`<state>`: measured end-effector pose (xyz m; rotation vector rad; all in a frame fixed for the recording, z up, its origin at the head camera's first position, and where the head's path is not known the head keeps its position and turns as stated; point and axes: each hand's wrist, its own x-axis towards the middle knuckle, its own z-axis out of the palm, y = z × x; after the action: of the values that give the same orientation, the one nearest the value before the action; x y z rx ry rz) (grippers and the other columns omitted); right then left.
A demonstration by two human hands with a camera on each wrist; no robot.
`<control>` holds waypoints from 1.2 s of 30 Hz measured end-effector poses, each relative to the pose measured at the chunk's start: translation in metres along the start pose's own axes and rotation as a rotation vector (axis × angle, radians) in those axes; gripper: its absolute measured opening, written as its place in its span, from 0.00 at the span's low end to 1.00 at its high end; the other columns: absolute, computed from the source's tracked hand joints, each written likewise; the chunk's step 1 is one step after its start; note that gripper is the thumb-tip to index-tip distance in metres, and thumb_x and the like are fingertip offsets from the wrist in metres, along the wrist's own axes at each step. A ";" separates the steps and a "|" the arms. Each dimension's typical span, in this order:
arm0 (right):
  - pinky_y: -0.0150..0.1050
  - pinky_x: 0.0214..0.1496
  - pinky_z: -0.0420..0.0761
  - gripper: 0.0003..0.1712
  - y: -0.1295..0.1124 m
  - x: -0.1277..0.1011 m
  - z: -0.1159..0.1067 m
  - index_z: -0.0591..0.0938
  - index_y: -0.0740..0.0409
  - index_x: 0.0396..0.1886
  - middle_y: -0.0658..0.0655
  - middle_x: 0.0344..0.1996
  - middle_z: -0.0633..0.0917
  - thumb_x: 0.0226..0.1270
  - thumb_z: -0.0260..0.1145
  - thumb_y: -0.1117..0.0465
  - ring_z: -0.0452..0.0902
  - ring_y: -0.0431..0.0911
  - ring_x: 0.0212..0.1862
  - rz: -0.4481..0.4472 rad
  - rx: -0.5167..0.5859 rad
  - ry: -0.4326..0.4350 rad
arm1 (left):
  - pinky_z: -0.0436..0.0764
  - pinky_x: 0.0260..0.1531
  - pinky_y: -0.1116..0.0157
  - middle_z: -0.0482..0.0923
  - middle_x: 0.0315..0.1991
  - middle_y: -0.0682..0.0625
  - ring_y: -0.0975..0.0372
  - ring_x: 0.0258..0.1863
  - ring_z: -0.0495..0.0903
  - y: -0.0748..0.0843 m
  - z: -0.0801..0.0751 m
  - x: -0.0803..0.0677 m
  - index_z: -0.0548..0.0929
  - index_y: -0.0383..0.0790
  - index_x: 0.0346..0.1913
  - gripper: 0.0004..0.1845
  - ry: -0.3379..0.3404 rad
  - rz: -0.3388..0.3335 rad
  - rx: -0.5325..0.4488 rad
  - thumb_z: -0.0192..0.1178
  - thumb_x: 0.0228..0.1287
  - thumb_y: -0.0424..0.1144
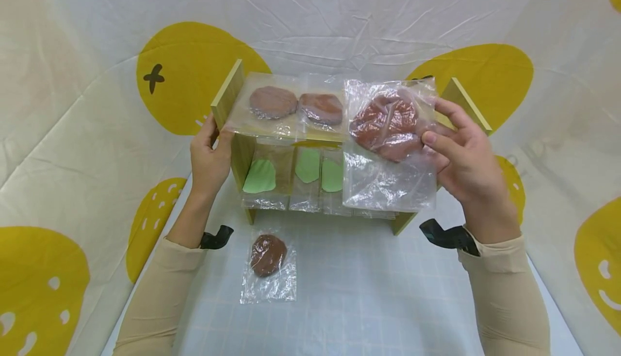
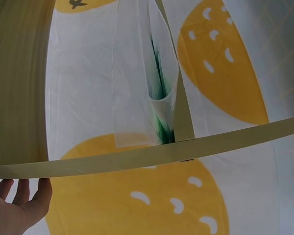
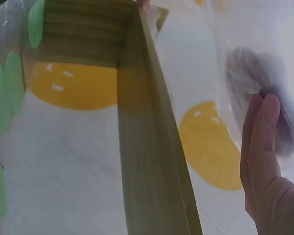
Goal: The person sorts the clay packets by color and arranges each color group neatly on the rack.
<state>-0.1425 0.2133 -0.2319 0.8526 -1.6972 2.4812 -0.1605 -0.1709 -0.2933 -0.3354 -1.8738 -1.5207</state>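
A small wooden shelf [image 1: 227, 97] with two levels stands on the table. My left hand [image 1: 217, 132] grips its left side panel, the thumb in front and the fingers behind; in the left wrist view the left hand [image 2: 19, 205] lies against a shelf board [image 2: 137, 159]. My right hand [image 1: 435, 124] pinches a clear bag with brown patties [image 1: 388, 124] over the right end of the top level. The right wrist view shows its fingers [image 3: 264, 161] against that bag [image 3: 255, 68]. Two bagged brown patties [image 1: 273, 102] [image 1: 321, 108] lie on top.
Bags with green pieces [image 1: 259, 176] [image 1: 308, 164] [image 1: 332, 175] hang or lean in the lower level. One bagged brown patty [image 1: 268, 256] lies on the checked table in front of the shelf. A white cloth with yellow shapes [image 1: 194, 70] surrounds the table.
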 end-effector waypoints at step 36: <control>0.26 0.20 0.67 0.37 0.007 0.096 -0.027 0.68 0.64 0.71 0.57 0.48 0.76 0.64 0.71 0.69 0.68 0.40 0.24 0.348 -0.156 0.336 | 0.78 0.54 0.63 0.78 0.60 0.37 0.57 0.57 0.77 0.002 0.001 0.000 0.73 0.27 0.67 0.21 -0.004 0.003 0.004 0.55 0.75 0.30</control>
<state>-0.2376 0.2063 -0.2028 0.1208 -2.0099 2.4564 -0.1600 -0.1699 -0.2919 -0.3401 -1.8783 -1.5156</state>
